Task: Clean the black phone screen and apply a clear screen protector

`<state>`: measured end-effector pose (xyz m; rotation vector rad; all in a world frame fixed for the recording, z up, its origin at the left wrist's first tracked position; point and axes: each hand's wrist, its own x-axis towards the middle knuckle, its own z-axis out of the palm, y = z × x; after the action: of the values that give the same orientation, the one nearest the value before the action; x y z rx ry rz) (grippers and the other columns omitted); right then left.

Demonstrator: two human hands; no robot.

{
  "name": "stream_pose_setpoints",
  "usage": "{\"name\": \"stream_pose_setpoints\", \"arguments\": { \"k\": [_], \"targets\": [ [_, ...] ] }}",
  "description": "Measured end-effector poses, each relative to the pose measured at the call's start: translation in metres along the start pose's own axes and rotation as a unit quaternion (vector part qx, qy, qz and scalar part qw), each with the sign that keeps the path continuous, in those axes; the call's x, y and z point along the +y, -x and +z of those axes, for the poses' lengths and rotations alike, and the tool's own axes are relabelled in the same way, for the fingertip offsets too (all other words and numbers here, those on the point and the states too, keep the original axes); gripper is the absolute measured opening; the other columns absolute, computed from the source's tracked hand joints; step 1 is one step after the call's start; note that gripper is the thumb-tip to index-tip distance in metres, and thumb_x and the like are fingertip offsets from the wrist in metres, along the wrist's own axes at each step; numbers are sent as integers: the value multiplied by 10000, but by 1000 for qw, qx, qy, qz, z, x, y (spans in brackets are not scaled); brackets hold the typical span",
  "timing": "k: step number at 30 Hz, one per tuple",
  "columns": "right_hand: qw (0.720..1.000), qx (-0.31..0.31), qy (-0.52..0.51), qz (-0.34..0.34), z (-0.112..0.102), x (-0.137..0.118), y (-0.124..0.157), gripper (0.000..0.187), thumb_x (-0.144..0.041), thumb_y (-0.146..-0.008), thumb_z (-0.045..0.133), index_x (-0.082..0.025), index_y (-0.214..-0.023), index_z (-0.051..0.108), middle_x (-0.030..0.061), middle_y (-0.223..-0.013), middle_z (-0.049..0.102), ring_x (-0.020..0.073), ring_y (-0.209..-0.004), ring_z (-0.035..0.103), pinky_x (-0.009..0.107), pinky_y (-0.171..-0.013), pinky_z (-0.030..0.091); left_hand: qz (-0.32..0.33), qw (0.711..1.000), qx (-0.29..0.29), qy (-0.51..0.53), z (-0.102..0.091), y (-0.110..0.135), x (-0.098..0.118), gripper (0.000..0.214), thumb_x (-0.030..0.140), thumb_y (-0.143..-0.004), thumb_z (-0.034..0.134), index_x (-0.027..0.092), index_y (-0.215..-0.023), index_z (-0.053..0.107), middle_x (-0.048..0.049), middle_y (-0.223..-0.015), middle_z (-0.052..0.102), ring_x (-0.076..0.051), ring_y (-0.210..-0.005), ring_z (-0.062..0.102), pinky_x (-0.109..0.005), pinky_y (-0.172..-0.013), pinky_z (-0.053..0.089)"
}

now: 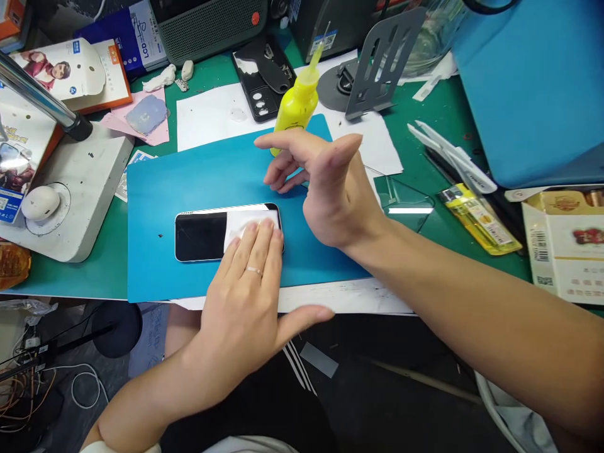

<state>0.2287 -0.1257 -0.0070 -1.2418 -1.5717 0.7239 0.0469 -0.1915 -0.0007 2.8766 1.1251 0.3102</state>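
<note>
A black phone (201, 234) lies screen up on a blue work mat (189, 182). My left hand (245, 296) rests flat on the phone's right end, fingers together, pressing a white wipe (245, 223) against the screen. A ring shows on one finger. My right hand (325, 182) hovers above the mat just right of the phone, fingers loosely curled and apart, with nothing in them. Behind that hand stands a yellow squeeze bottle (297, 104).
A glass screen protector (406, 198) and a yellow lighter (476, 217) lie right of the mat. White tweezers (453, 157), a grey metal stand (382, 56), a black phone case (262, 75), a lamp base (70, 189), boxes and white paper sheets crowd the green desk.
</note>
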Motion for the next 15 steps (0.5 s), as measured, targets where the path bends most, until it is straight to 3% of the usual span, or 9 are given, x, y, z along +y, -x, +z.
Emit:
{"name": "stream_pose_setpoints", "arguments": {
  "k": [4, 8, 11, 15],
  "targets": [
    [1000, -1, -14, -19, 2, 0, -1, 1042, -976, -839, 104, -193, -1018, 769, 140, -1155, 778, 327, -1150, 732, 534, -1102, 560, 4, 1000, 1, 3, -2, -2, -2, 927, 736, -1053, 325, -38, -1525, 521, -229, -1623, 506, -367, -1526, 504, -492, -1268, 450],
    [999, 5, -25, -29, 3, 6, 0, 1052, -957, -866, 132, -156, -1144, 756, 172, -1201, 767, 341, -1307, 670, 543, -1177, 512, -2, 1000, 16, 7, 2, -10, -3, 950, 741, -1054, 307, -58, -1530, 504, -250, -1624, 500, -387, -1540, 478, -519, -1280, 426],
    [998, 14, 2, -60, 3, 5, -2, 996, -884, -945, 118, -145, -1184, 742, 152, -1159, 761, 303, -1244, 695, 510, -1134, 545, 5, 1000, 4, 17, -3, 3, -2, 951, 760, -1035, 363, -42, -1524, 511, -228, -1617, 520, -375, -1533, 491, -492, -1278, 435],
    [980, -5, 92, -175, -1, -17, -2, 619, -663, -1093, 278, -230, -1192, 709, 61, -1051, 751, 233, -990, 724, 491, -973, 615, -8, 999, 10, 29, -10, 10, -10, 915, 773, -1033, 370, 14, -1519, 529, -218, -1586, 567, -366, -1508, 525, -483, -1263, 458]
  ]
}}
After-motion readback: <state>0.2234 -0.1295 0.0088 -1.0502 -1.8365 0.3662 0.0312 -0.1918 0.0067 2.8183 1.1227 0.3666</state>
